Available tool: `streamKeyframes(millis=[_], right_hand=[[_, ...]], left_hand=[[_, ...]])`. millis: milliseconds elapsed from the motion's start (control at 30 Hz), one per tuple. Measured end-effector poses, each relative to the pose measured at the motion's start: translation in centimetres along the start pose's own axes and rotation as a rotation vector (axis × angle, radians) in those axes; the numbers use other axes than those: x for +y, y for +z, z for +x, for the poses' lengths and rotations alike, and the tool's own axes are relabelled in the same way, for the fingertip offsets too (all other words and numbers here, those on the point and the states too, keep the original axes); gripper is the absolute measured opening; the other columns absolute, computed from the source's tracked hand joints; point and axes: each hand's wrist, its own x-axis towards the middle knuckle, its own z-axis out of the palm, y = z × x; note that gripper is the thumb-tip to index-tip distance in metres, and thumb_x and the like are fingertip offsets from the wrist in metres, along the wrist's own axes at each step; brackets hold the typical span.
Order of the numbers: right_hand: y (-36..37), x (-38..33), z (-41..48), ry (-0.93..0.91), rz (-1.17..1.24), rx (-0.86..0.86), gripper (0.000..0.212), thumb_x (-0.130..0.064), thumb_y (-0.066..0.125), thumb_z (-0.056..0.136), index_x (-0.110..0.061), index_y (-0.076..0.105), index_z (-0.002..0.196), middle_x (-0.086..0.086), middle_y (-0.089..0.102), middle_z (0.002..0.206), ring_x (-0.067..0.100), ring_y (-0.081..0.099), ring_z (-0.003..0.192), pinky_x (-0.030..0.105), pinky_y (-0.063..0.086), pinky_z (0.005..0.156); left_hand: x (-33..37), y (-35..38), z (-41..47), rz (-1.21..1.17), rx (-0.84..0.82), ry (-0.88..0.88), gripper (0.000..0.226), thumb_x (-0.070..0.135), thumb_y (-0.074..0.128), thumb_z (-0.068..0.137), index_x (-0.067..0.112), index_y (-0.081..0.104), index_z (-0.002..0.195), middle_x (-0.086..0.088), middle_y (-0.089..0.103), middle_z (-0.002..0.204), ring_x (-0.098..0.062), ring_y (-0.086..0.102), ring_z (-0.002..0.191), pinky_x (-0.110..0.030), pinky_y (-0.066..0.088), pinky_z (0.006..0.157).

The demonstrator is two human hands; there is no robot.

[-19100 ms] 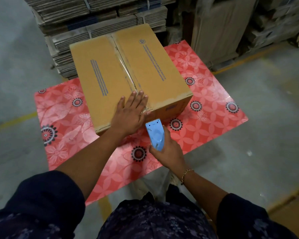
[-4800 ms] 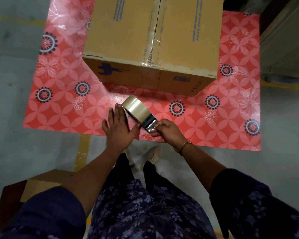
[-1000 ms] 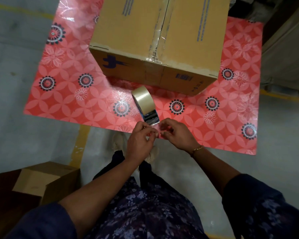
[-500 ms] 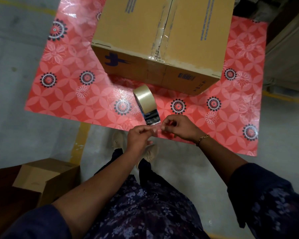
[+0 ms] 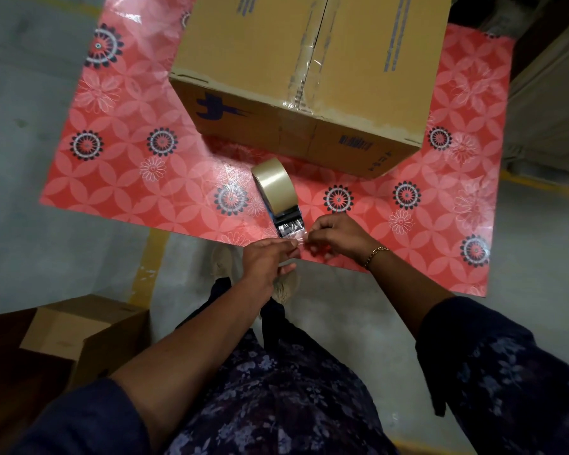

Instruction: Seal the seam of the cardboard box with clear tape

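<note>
A brown cardboard box [image 5: 250,57] stands on the red flowered table [image 5: 119,165], its top seam [image 5: 309,60] covered by a wrinkled strip of clear tape. In front of the box, a roll of clear tape [image 5: 274,185] in a dispenser rests on the table. A short length of tape [image 5: 291,229] is pulled out toward the near edge. My left hand [image 5: 266,261] and my right hand [image 5: 335,236] both pinch that free end at the table's near edge.
A smaller open cardboard box [image 5: 79,333] sits on the floor at my lower left. A yellow floor line [image 5: 148,264] runs under the table. Stacked cardboard [image 5: 552,93] stands at the right. My feet show below the table edge.
Both hands have stayed at the free end of the tape, shifting only slightly. The roll and the box have kept their places; the view has moved a little.
</note>
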Motion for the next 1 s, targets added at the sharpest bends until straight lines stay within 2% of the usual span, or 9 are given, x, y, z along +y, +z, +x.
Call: streamKeyframes(millis=[133, 233, 300, 433, 533, 667, 767, 1000], right_hand=[[1.1, 0.2, 0.1, 0.027, 0.075, 0.081, 0.016, -0.006, 0.069, 0.085, -0.007, 0.063, 0.070, 0.017, 0.067, 0.065, 0.032, 0.059, 0.062, 0.027, 0.046, 0.049], [1.9, 0.4, 0.0, 0.052, 0.162, 0.140, 0.023, -0.001, 0.068, 0.085, -0.009, 0.057, 0.066, 0.012, 0.063, 0.056, 0.023, 0.055, 0.046, 0.023, 0.043, 0.042], [2.1, 0.4, -0.1, 0.065, 0.221, 0.151, 0.023, 0.001, 0.067, 0.085, -0.008, 0.055, 0.068, 0.011, 0.062, 0.056, 0.018, 0.058, 0.042, 0.021, 0.046, 0.040], [2.5, 0.9, 0.0, 0.085, 0.287, 0.156, 0.020, -0.001, 0.068, 0.086, -0.010, 0.057, 0.071, 0.011, 0.067, 0.060, 0.020, 0.067, 0.053, 0.027, 0.060, 0.050], [2.8, 1.0, -0.1, 0.083, 0.311, 0.151, 0.021, -0.002, 0.068, 0.088, -0.010, 0.057, 0.072, 0.010, 0.069, 0.059, 0.019, 0.071, 0.056, 0.030, 0.061, 0.057], [2.7, 1.1, -0.1, 0.088, 0.319, 0.170, 0.021, 0.000, 0.067, 0.088, -0.009, 0.056, 0.073, 0.011, 0.068, 0.058, 0.018, 0.070, 0.051, 0.031, 0.061, 0.057], [2.6, 1.0, -0.1, 0.091, 0.297, 0.160, 0.020, 0.000, 0.068, 0.087, -0.007, 0.056, 0.073, 0.014, 0.067, 0.061, 0.019, 0.070, 0.052, 0.034, 0.062, 0.059], [2.6, 1.6, -0.3, 0.094, 0.317, 0.171, 0.014, -0.004, 0.069, 0.088, -0.007, 0.061, 0.077, 0.011, 0.071, 0.062, 0.019, 0.071, 0.057, 0.037, 0.063, 0.063]], left_hand=[[0.2, 0.6, 0.1, 0.012, 0.025, -0.014, 0.018, 0.003, 0.079, 0.078, -0.001, 0.074, 0.095, -0.017, 0.077, 0.089, -0.014, 0.074, 0.066, -0.022, 0.054, 0.050], [0.3, 1.0, 0.2, 0.021, 0.036, -0.017, 0.023, 0.003, 0.080, 0.077, -0.003, 0.073, 0.098, -0.020, 0.077, 0.087, -0.016, 0.075, 0.066, -0.023, 0.054, 0.050], [0.5, 1.1, 0.2, 0.030, 0.033, -0.019, 0.023, 0.003, 0.080, 0.077, -0.004, 0.073, 0.097, -0.021, 0.077, 0.088, -0.016, 0.075, 0.066, -0.023, 0.054, 0.051], [0.8, 1.1, 0.1, 0.022, 0.039, -0.023, 0.019, -0.001, 0.078, 0.077, -0.004, 0.072, 0.094, -0.017, 0.075, 0.077, -0.015, 0.073, 0.059, -0.022, 0.055, 0.050], [0.9, 1.2, 0.1, 0.032, 0.041, -0.019, 0.014, -0.002, 0.077, 0.077, 0.004, 0.065, 0.081, -0.014, 0.074, 0.071, -0.016, 0.073, 0.058, -0.022, 0.055, 0.049], [0.7, 1.3, 0.3, 0.015, 0.060, 0.026, 0.043, 0.001, 0.083, 0.074, 0.018, 0.044, 0.072, -0.014, 0.071, 0.067, -0.015, 0.073, 0.056, -0.020, 0.050, 0.043], [0.6, 1.0, 0.3, 0.025, 0.065, 0.039, 0.045, 0.001, 0.084, 0.074, 0.018, 0.042, 0.075, -0.017, 0.071, 0.073, -0.013, 0.072, 0.055, -0.020, 0.050, 0.042], [0.4, 0.9, 0.2, -0.013, 0.040, 0.051, 0.050, -0.001, 0.081, 0.078, 0.017, 0.037, 0.093, -0.011, 0.071, 0.077, -0.014, 0.073, 0.058, -0.021, 0.051, 0.043]])
